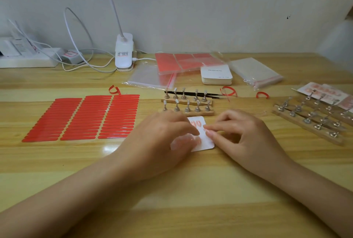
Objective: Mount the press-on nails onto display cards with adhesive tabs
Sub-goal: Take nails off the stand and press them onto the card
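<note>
A white display card [206, 142] lies flat on the wooden table in front of me, with pink press-on nails [196, 123] stuck near its top. My left hand [162, 138] covers the card's left side, thumb and fingertips pressing on it. My right hand [242, 132] comes in from the right, its index finger and thumb pinched together at the card's right edge on something too small to make out. Behind the card stand two wooden nail holders [188, 104] with metal pegs. Three sheets of red adhesive tabs [84, 118] lie to the left.
A stack of blank cards [216, 75], clear bags [256, 71] and red sheets in plastic [187, 62] lie at the back. Black tweezers [200, 94] lie behind the holders. More peg holders [313, 117] and finished cards [324, 92] sit right. A clip lamp [123, 52] and power strip [28, 60] stand back left.
</note>
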